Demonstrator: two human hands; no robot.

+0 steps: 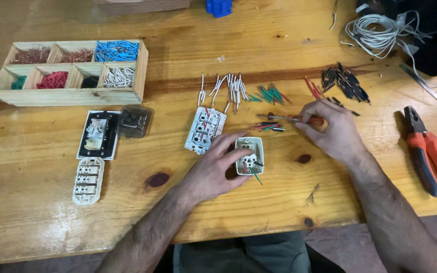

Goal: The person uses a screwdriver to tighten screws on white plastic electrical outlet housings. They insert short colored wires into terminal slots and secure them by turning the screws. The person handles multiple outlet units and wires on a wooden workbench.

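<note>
Near the middle of the frame the left hand (213, 169) rests on the wooden surface (279, 197) with its fingers (233, 144) clasped around a small white socket module (249, 155), thumb on the near side and the other fingers over the far edge; short green and red wire ends stick out of the module at its lower right. To the right, the right hand (332, 129) pinches a screwdriver with an orange handle (294, 118), its fingers closed on the handle while the metal shaft points left, lying nearly level above a small bunch of coloured wire pieces (266, 126). Just left of the held module lies a second white module (205, 130), tilted, with white wire pieces (226, 87) fanned out above it. Further right along the same line lie green wire pieces (270, 94), a few red ones (313, 88) and a heap of black ones (345, 80). In the upper left a wooden compartment tray (72, 71) holds sorted copper, blue, green, red, black and white bits. Below it sit a black-framed switch plate (98, 134), a smoky clear cover (134, 121) touching its right edge, and a cream terminal block (88, 180). At the right edge lie pliers with red-orange grips (430, 151), and a coil of white cable (380, 30) sits in the upper right.
</note>
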